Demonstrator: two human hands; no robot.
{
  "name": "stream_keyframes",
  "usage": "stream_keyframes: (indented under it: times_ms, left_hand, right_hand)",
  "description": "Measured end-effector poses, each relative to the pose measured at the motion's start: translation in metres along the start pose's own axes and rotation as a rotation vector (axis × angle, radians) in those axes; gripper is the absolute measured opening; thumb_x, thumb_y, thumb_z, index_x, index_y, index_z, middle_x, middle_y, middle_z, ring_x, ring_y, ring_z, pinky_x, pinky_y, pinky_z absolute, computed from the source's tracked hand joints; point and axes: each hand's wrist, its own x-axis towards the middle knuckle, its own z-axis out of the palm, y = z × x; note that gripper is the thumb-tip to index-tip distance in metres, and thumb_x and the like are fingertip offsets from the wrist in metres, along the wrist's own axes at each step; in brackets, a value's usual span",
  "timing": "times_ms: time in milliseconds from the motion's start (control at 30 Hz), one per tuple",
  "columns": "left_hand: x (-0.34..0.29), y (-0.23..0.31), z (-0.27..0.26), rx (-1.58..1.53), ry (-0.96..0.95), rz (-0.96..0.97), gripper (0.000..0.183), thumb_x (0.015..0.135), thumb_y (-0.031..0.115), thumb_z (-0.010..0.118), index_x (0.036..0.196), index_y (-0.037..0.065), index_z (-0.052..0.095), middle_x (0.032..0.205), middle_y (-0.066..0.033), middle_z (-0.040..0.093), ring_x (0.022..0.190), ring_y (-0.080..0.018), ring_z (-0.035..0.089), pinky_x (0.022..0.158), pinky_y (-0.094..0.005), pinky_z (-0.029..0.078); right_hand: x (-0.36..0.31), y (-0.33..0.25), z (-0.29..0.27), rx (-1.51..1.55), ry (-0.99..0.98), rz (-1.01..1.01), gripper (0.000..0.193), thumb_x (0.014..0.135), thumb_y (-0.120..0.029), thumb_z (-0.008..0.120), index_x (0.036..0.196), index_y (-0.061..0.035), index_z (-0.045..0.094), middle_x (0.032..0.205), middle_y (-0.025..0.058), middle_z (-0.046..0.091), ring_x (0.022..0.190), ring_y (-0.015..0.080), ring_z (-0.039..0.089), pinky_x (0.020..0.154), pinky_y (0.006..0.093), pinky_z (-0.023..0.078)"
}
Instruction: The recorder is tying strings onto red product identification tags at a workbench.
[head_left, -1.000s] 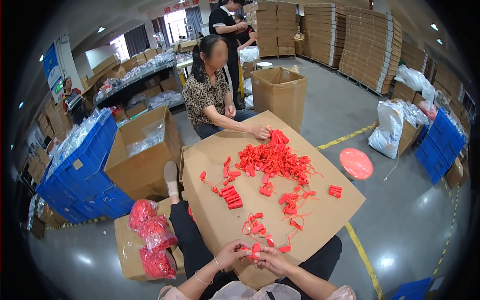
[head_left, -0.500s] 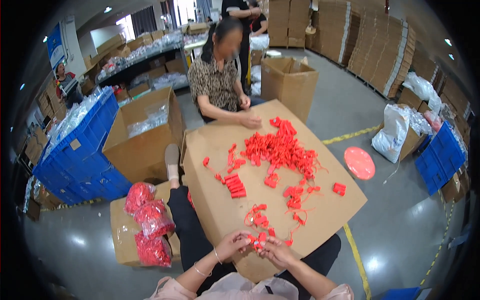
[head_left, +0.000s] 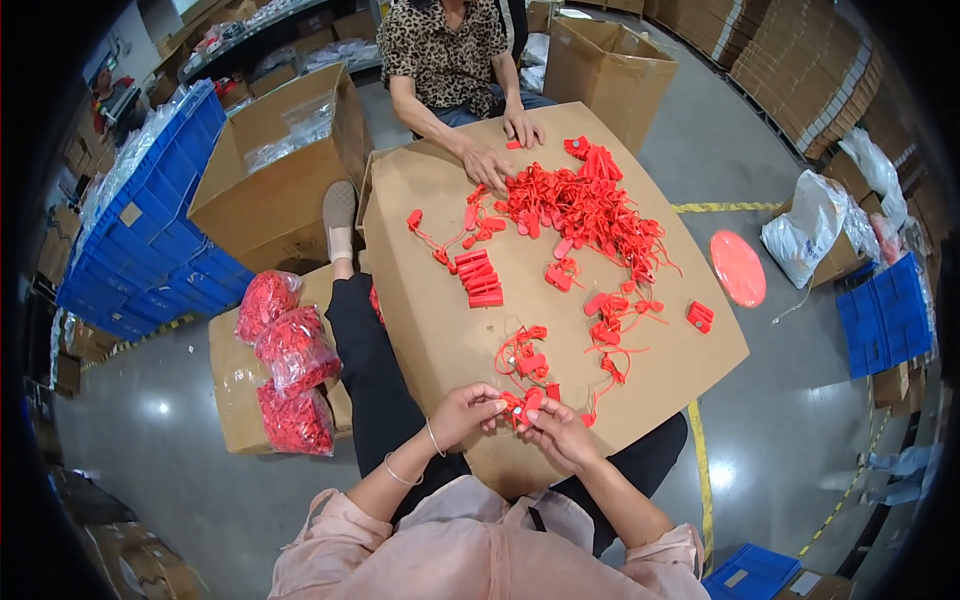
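Observation:
Between my two hands, over the near edge of the cardboard tabletop (head_left: 430, 350), is a small red plastic piece (head_left: 520, 407) with a cord and a pale round spot. My left hand (head_left: 468, 413) pinches its left side; my right hand (head_left: 560, 432) pinches an oval red part on the right. Just beyond my fingers lie several red corded pieces (head_left: 525, 355). A line of cords and pieces (head_left: 608, 325) runs up toward a big tangled red heap (head_left: 590, 210). Left of it sits a neat row of red pieces (head_left: 479, 278).
Across the table a co-worker's hands (head_left: 490, 165) rest by the heap's left side. Bags of red pieces (head_left: 298, 350) lie on a carton at my left. An open carton (head_left: 290, 150) and blue crates (head_left: 150, 220) stand behind. A red round lid-like disc (head_left: 738, 268) is at the right.
The view has tipped downward, so things appear higher in it. The co-worker's hands have moved onto the table beside the heap. My hands still hold the red piece, its oval part now turned up.

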Motion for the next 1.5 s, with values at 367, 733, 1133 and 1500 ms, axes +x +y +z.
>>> stream_keyframes:
  times_ms: [367,733,1133,1500]
  left_hand:
    - [0.006,-0.018,-0.007,-0.020,-0.133,-0.080,0.015,0.087,0.016,0.055,0.092,0.002,0.056,0.074,-0.0009,0.058,0.061,-0.0044,0.051,0.056,-0.0185,0.043]
    - [0.033,-0.010,-0.016,0.132,-0.052,0.001,0.017,0.087,0.018,0.055,0.091,0.002,0.058,0.077,-0.0009,0.058,0.063,-0.0070,0.052,0.058,-0.0214,0.045]
    - [0.142,0.021,-0.045,1.582,0.548,0.717,0.021,0.072,0.018,0.055,0.089,0.006,0.053,0.089,-0.0138,0.054,0.088,-0.0280,0.052,0.075,-0.0400,0.044]
    - [0.143,0.044,-0.057,1.723,0.345,0.576,0.020,0.072,0.014,0.053,0.088,0.002,0.050,0.086,-0.0129,0.054,0.079,-0.0252,0.057,0.068,-0.0345,0.046]
  right_hand:
    - [-0.003,0.013,-0.014,-0.037,-0.009,0.059,0.013,0.087,-0.008,0.052,0.099,-0.0028,0.054,0.086,0.0061,0.060,0.077,0.0121,0.058,0.068,0.0227,0.046]
    - [-0.008,0.006,-0.025,-0.076,-0.038,0.087,0.015,0.088,-0.010,0.051,0.101,-0.0035,0.054,0.088,0.0055,0.059,0.078,0.0119,0.058,0.070,0.0226,0.047]
    - [-0.022,0.014,-0.020,-0.007,-0.011,0.108,0.016,0.087,-0.005,0.049,0.101,0.0015,0.052,0.094,0.0109,0.059,0.079,0.0195,0.060,0.072,0.0275,0.052]
    - [-0.015,0.018,-0.009,-0.074,-0.033,0.047,0.015,0.085,-0.007,0.055,0.099,-0.0059,0.052,0.092,0.0068,0.058,0.073,0.0176,0.057,0.067,0.0270,0.050]
